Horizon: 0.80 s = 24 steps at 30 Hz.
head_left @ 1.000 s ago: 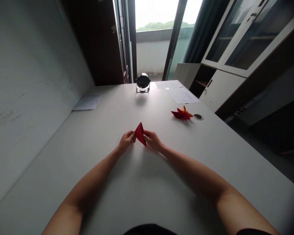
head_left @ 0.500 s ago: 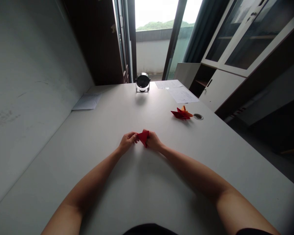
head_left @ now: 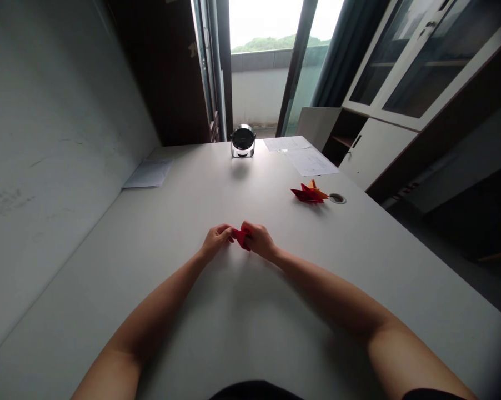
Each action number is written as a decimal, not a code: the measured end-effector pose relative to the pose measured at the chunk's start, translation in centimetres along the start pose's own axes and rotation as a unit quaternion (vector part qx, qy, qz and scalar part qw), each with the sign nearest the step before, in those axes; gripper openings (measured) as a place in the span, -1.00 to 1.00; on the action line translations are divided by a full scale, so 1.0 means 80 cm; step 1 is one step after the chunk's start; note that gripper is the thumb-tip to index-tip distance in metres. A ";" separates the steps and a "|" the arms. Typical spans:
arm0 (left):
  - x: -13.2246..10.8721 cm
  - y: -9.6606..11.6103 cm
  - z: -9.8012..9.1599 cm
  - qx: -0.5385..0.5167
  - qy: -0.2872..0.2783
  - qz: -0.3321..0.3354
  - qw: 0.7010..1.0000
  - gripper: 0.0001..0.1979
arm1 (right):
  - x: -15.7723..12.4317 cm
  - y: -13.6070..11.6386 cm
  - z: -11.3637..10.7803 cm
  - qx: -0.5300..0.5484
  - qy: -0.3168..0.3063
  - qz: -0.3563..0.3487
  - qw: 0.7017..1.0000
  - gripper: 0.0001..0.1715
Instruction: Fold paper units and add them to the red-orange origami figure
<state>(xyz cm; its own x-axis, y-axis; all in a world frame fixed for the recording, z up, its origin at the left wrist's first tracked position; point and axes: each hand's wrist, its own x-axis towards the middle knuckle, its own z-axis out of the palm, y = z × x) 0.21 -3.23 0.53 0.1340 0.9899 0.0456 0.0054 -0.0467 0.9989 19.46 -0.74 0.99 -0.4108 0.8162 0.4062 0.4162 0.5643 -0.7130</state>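
Between my hands, just over the white table (head_left: 250, 311), is a folded piece of red paper (head_left: 240, 238). My left hand (head_left: 218, 240) pinches its left corner between thumb and fingers. Curled round its right side, my right hand (head_left: 259, 240) covers part of the paper with its fingers. The exact folds under the fingers are hidden. Farther off to the right lies a small group of folded paper shapes (head_left: 309, 194), red and orange, with pointed ends.
A round black device on a metal stand (head_left: 243, 140) stands at the table's far edge. Flat paper sheets (head_left: 311, 162) lie at the back right, and more paper (head_left: 148, 173) lies by the left wall. A round cable hole (head_left: 337, 198) sits near the right edge.
My right hand has shifted slightly left and its fingers now lie over the front of the red paper, so less of it shows. My left hand has barely moved.
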 end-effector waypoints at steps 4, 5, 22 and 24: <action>0.000 0.001 0.000 -0.006 -0.007 -0.009 1.000 -0.70 | 0.000 0.004 0.000 -0.008 0.008 -0.008 1.000 -0.88; 0.000 0.002 0.001 -0.005 -0.006 -0.011 1.000 -0.70 | 0.000 0.004 0.000 -0.009 0.008 -0.009 1.000 -0.88; -0.001 0.009 -0.001 -0.001 -0.014 -0.009 1.000 -0.75 | -0.001 -0.002 -0.006 0.015 -0.038 -0.020 0.999 -0.89; -0.001 0.007 -0.002 0.000 -0.010 -0.013 1.000 -0.74 | 0.000 -0.002 -0.007 0.033 -0.052 -0.017 0.998 -0.86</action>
<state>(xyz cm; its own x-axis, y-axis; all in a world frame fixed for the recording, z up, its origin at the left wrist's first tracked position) 0.08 -3.33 1.11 0.1539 0.9879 0.0196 0.0087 -0.0211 0.9997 19.84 -0.80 1.42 -0.5063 0.7783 0.3715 0.3488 0.5788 -0.7372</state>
